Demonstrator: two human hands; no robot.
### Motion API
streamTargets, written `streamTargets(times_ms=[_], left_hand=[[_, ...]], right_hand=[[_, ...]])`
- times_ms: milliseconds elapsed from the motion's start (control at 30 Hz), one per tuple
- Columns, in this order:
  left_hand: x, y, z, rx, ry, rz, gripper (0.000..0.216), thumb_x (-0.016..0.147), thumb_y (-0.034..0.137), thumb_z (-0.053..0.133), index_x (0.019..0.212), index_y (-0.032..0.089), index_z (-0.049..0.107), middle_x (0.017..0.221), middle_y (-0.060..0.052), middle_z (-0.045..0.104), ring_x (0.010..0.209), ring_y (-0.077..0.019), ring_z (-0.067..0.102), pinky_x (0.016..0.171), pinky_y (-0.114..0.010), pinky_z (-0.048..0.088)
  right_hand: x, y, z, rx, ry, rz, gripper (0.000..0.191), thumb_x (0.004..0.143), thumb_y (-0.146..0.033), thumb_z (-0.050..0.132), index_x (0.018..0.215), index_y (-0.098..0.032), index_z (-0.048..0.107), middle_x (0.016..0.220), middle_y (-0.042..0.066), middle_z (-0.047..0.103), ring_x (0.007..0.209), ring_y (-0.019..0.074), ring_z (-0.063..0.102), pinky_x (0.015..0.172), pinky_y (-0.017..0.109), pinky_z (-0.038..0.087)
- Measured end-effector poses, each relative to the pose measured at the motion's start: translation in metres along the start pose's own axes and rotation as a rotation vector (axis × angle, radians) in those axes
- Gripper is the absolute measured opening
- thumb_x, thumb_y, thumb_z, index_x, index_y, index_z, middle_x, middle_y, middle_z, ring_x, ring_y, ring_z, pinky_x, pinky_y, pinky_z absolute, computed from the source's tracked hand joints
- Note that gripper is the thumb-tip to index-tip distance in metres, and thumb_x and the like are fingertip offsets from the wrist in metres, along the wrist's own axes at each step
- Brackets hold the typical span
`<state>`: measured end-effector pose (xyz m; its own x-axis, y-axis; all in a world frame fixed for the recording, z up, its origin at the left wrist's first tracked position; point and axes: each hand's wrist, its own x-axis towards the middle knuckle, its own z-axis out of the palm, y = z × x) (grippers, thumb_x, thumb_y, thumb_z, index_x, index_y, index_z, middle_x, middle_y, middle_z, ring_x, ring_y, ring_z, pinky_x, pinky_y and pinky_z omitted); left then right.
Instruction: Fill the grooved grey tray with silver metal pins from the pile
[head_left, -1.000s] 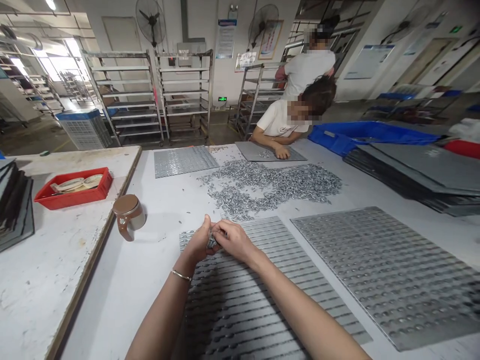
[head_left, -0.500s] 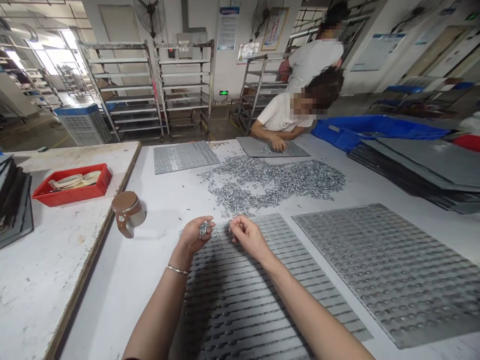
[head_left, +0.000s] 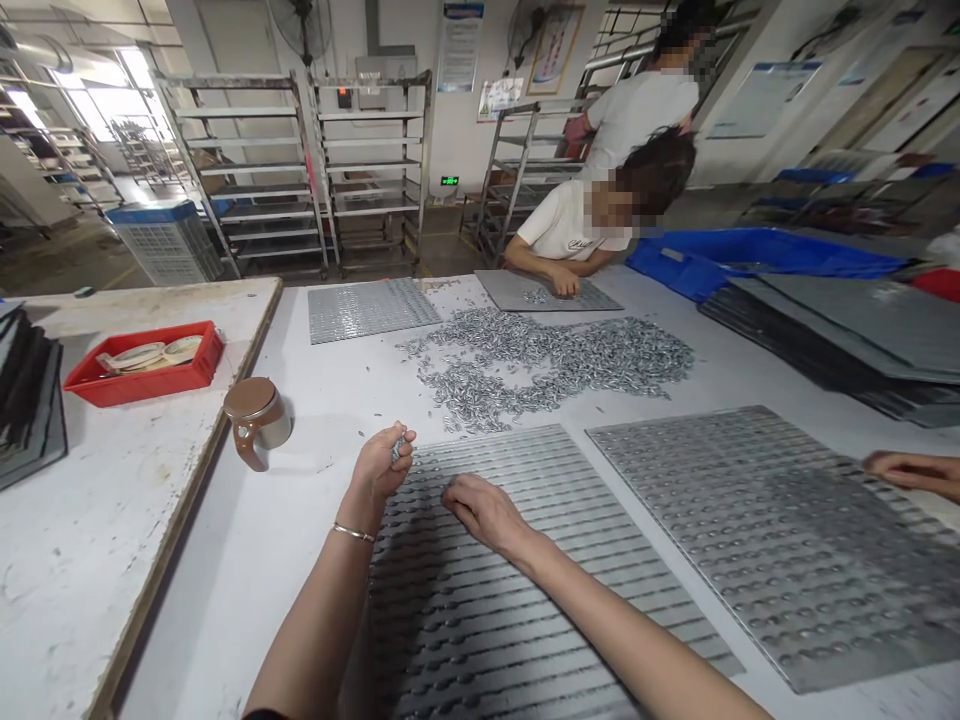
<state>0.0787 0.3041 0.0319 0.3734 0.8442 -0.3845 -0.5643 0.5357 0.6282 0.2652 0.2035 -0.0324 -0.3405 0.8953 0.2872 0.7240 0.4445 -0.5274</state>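
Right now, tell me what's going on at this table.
A person stands over a grooved grey tray. The left hand is raised just off its near-left corner, closed on a small clump of metal pieces. The right hand rests fingers-down on the tray's grooves. A big pile of the same metal pieces lies beyond the tray, and a brown mug stands to the left. Across the table, a seated person works at another tray.

I'm seeing the grooved tray (head_left: 510,600) lying at the table's (head_left: 315,520) near edge, the mug (head_left: 257,420) sitting toward its left edge, the pile of metal pins (head_left: 547,365) spreading behind the tray.
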Motion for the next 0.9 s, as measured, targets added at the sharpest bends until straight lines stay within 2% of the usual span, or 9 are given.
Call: streamTargets(times_ms=[133, 267, 367, 467, 567, 667, 800, 900], left_hand=[[0.001, 0.0, -0.001, 0.044, -0.016, 0.026, 0.02, 0.086, 0.022, 0.073, 0.081, 0.013, 0.056, 0.068, 0.002, 0.053, 0.044, -0.0015, 0.037, 0.033, -0.011, 0.02], [-0.003, 0.001, 0.002, 0.098, -0.043, 0.048, 0.018, 0.078, 0.016, 0.077, 0.086, 0.01, 0.062, 0.073, -0.002, 0.058, 0.049, -0.0023, 0.043, 0.036, -0.011, 0.024], [-0.009, -0.001, 0.008, 0.155, -0.107, 0.026, 0.024, 0.069, 0.015, 0.083, 0.083, 0.01, 0.064, 0.079, -0.006, 0.064, 0.051, -0.0026, 0.044, 0.037, -0.012, 0.023], [-0.018, -0.006, 0.016, 0.234, -0.183, -0.034, 0.03, 0.063, 0.022, 0.088, 0.076, 0.01, 0.064, 0.07, -0.004, 0.062, 0.046, -0.0023, 0.039, 0.036, -0.014, 0.018], [-0.025, -0.013, 0.023, 0.406, -0.275, -0.107, 0.034, 0.06, 0.03, 0.09, 0.075, 0.012, 0.064, 0.054, 0.003, 0.052, 0.042, -0.0027, 0.033, 0.037, -0.016, 0.015], [-0.029, -0.02, 0.028, 0.506, -0.314, -0.118, 0.037, 0.059, 0.036, 0.089, 0.072, 0.014, 0.063, 0.047, 0.007, 0.045, 0.04, -0.0028, 0.031, 0.039, -0.017, 0.015], [-0.027, -0.027, 0.028, 0.494, -0.278, -0.105, 0.039, 0.056, 0.035, 0.091, 0.069, 0.013, 0.062, 0.045, 0.006, 0.045, 0.039, -0.0033, 0.032, 0.038, -0.018, 0.014], [-0.021, -0.022, 0.024, 0.418, -0.199, -0.053, 0.041, 0.059, 0.04, 0.09, 0.066, 0.013, 0.06, 0.052, 0.003, 0.051, 0.04, -0.0023, 0.031, 0.036, -0.017, 0.013]], right_hand=[[-0.003, 0.0, -0.001, -0.018, 0.007, -0.045, 0.029, 0.095, -0.015, 0.044, 0.092, -0.023, 0.071, 0.088, 0.006, 0.067, 0.082, 0.0186, 0.062, 0.072, 0.028, 0.049], [-0.007, -0.006, -0.014, 0.087, 0.022, -0.043, 0.029, 0.098, -0.023, 0.044, 0.104, -0.023, 0.073, 0.097, 0.009, 0.072, 0.089, 0.0212, 0.066, 0.077, 0.033, 0.053], [-0.004, -0.016, -0.031, 0.225, 0.216, 0.132, 0.024, 0.096, -0.035, 0.053, 0.102, -0.024, 0.074, 0.097, 0.008, 0.074, 0.088, 0.0224, 0.068, 0.081, 0.036, 0.054], [0.004, -0.027, -0.046, 0.419, 0.387, 0.38, 0.03, 0.091, -0.047, 0.06, 0.097, -0.021, 0.074, 0.081, 0.006, 0.073, 0.07, 0.0199, 0.064, 0.067, 0.033, 0.053], [0.01, -0.038, -0.049, 0.695, 0.377, 0.523, 0.043, 0.082, -0.058, 0.067, 0.097, -0.018, 0.071, 0.066, 0.001, 0.066, 0.055, 0.0149, 0.056, 0.054, 0.028, 0.048], [0.013, -0.043, -0.045, 0.846, 0.356, 0.573, 0.045, 0.076, -0.06, 0.072, 0.086, -0.017, 0.068, 0.061, -0.001, 0.062, 0.052, 0.0122, 0.053, 0.051, 0.025, 0.044], [0.01, -0.041, -0.037, 0.94, 0.36, 0.592, 0.041, 0.077, -0.058, 0.071, 0.081, -0.018, 0.064, 0.059, -0.004, 0.058, 0.05, 0.0099, 0.048, 0.048, 0.022, 0.037], [0.007, -0.035, -0.029, 0.857, 0.303, 0.591, 0.034, 0.081, -0.052, 0.065, 0.075, -0.019, 0.061, 0.056, -0.006, 0.051, 0.05, 0.01, 0.043, 0.049, 0.022, 0.032]])
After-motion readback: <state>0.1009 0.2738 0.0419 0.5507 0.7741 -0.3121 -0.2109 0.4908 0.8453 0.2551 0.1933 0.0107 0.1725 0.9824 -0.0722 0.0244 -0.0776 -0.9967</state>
